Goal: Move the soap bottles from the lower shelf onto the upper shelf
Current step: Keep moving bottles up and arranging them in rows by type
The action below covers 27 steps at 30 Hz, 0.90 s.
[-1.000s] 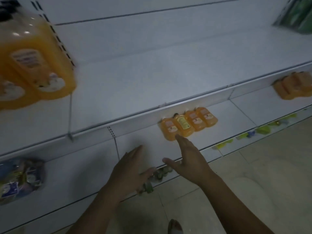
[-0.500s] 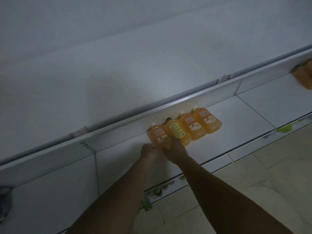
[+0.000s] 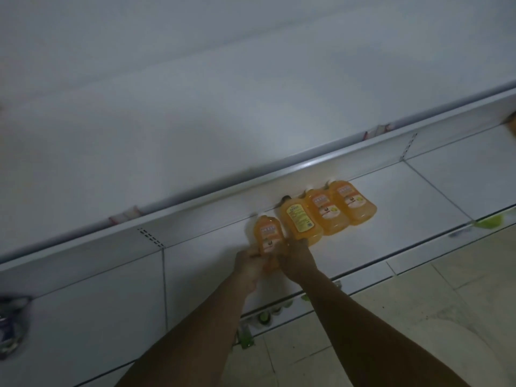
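Note:
Several orange soap bottles lie on the white lower shelf (image 3: pixel 435 191). The leftmost bottle (image 3: pixel 268 233) is pulled forward out of the row, and my left hand (image 3: pixel 250 268) and my right hand (image 3: pixel 297 261) both grip its lower end. Behind it to the right, a yellow-label bottle (image 3: pixel 300 219) and two more orange bottles (image 3: pixel 325 212) (image 3: pixel 351 201) stay side by side against the shelf back. The broad white upper shelf (image 3: pixel 223 121) spreads above them.
A dark packet (image 3: pixel 11 322) lies at the far left of the lower shelf. Small green tags (image 3: pixel 262 318) line the shelf's front edge. Pale floor tiles (image 3: pixel 418 317) fill the lower right. Another orange object (image 3: pixel 511 118) peeks in at the right edge.
My hands went from open in front of the shelf to closing on the leftmost bottle, which has slid forward out of the row. The view dropped and the bottles on the upper shelf left the frame.

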### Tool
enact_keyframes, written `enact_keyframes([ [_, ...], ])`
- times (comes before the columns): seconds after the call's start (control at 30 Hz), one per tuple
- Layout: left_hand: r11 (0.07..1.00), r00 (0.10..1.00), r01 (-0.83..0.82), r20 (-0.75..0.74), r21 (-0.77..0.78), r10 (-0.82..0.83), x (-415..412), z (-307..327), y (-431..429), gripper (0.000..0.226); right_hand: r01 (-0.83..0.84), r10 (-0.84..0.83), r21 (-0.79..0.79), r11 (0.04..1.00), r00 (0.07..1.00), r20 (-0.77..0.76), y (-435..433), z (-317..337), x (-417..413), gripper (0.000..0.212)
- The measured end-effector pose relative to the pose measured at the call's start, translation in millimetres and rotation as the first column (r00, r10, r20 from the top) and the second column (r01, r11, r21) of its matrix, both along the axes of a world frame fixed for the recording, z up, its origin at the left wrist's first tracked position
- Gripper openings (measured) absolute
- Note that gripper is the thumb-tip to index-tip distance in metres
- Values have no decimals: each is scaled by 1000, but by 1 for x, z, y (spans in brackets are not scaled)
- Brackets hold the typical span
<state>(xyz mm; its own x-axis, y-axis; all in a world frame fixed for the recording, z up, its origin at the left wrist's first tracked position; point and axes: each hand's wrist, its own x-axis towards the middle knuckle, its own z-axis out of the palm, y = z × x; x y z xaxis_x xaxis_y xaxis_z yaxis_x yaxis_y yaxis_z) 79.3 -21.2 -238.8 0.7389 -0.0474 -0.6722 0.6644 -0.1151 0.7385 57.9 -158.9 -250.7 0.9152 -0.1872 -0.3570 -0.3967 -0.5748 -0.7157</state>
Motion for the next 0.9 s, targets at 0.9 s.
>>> enact_keyframes([
  [0.9, 987, 599, -141, 788, -73, 144, -266, 327, 320, 49, -372, 198, 199, 907, 792, 578, 260, 333, -227, 64],
])
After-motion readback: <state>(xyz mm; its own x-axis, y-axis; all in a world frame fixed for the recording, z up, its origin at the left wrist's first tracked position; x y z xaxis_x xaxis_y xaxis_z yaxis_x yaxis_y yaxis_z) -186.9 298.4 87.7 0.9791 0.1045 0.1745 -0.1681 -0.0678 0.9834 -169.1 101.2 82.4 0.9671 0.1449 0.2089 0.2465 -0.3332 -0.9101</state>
